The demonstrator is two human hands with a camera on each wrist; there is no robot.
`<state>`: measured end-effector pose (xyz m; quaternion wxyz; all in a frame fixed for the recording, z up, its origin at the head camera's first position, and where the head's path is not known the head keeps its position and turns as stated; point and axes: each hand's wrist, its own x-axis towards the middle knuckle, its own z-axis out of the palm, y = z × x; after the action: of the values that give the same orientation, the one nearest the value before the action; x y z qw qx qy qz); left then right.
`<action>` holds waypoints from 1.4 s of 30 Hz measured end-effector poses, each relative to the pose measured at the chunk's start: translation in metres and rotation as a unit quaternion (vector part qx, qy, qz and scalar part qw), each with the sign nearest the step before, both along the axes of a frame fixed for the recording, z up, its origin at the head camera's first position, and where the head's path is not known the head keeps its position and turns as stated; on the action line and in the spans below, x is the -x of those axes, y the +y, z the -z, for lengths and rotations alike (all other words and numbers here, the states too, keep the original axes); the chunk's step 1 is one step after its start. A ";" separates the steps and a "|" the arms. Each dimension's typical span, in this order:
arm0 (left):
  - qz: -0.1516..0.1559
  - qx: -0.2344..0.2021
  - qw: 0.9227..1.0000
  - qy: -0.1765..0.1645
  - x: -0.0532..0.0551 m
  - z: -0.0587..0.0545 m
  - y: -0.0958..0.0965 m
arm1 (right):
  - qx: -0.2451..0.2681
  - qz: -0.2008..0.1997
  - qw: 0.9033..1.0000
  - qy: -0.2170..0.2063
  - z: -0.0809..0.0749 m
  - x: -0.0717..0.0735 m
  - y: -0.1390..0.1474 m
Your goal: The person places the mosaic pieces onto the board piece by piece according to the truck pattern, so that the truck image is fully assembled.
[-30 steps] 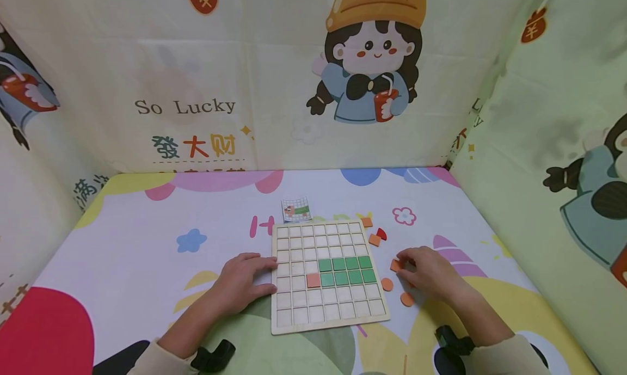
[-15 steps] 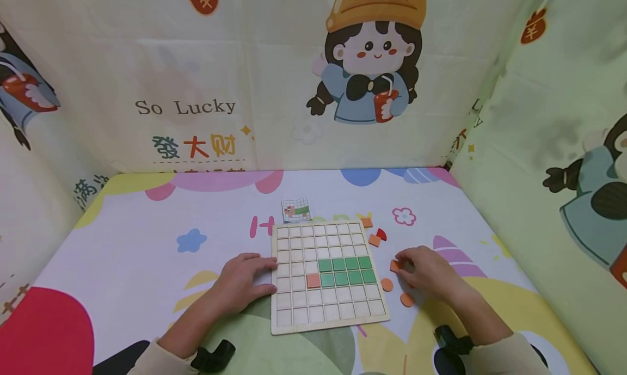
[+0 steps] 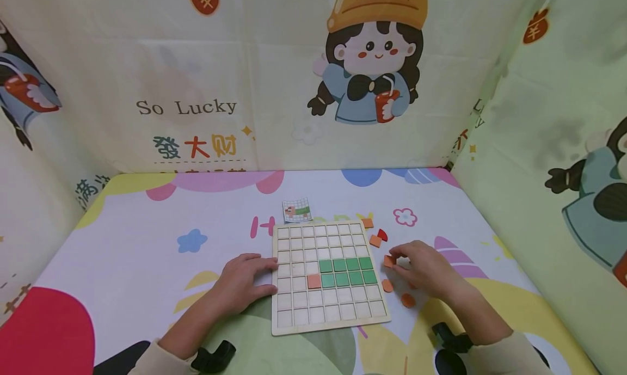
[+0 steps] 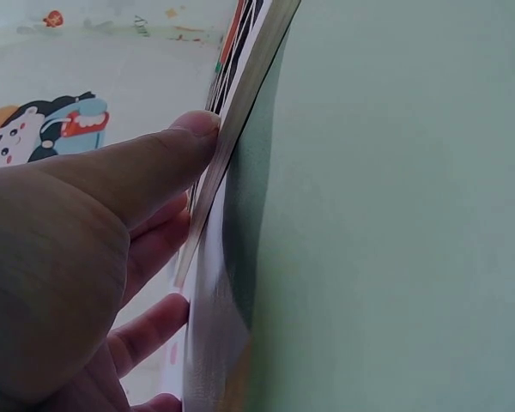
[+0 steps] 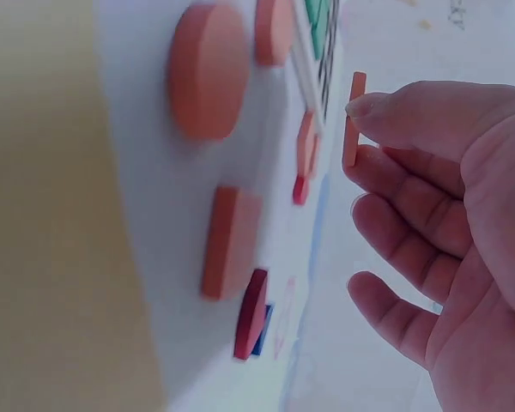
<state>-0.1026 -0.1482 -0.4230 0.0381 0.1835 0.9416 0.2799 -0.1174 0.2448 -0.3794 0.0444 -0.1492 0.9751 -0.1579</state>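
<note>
My right hand point(image 3: 423, 269) pinches an orange square tile point(image 3: 389, 261) between thumb and index finger, just right of the wooden grid board point(image 3: 330, 315). In the right wrist view this tile point(image 5: 354, 120) stands edge-on, off the table. My left hand point(image 3: 242, 282) rests against the board's left edge with thumb and fingers fairly straight. The left wrist view has its thumb point(image 4: 193, 129) touching the board's rim point(image 4: 249, 94). Two rows of green square tiles point(image 3: 340, 278) fill cells on the board's right side, with one orange-pink square tile point(image 3: 313, 281) left of the lower row.
Beside the board lie orange round tiles point(image 3: 408, 300), orange square tiles point(image 3: 375, 241) and a red quarter-round tile point(image 3: 382, 234). Under the right hand are another orange square tile point(image 5: 232, 245), a dark red piece point(image 5: 251, 314) and a blue piece point(image 5: 263, 330). A pattern card point(image 3: 296, 210) lies behind the board.
My right hand has lifted the orange square tile and moved slightly left and away from me, toward the board. The left hand stays at the board's edge.
</note>
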 end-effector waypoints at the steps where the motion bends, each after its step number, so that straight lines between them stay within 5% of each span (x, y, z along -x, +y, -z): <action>1: 0.000 0.000 1.000 0.001 0.000 0.000 0.000 | -0.002 -0.006 1.000 0.006 -0.001 0.000 -0.002; 20: -0.011 0.000 1.000 -0.016 0.000 0.002 0.001 | 0.001 -0.118 0.987 0.104 -0.007 0.002 -0.046; 28: -0.012 -0.001 1.000 -0.023 -0.001 0.001 0.001 | -0.011 -0.158 0.981 0.108 -0.009 0.004 -0.062; 42: -0.011 0.000 1.000 -0.019 -0.002 -0.001 0.001 | -0.007 -0.168 0.981 0.097 -0.009 0.003 -0.088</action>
<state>-0.1010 -0.1468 -0.4225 0.0530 0.1675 0.9426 0.2841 -0.1207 0.1563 -0.3707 -0.0232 -0.3251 0.9369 -0.1266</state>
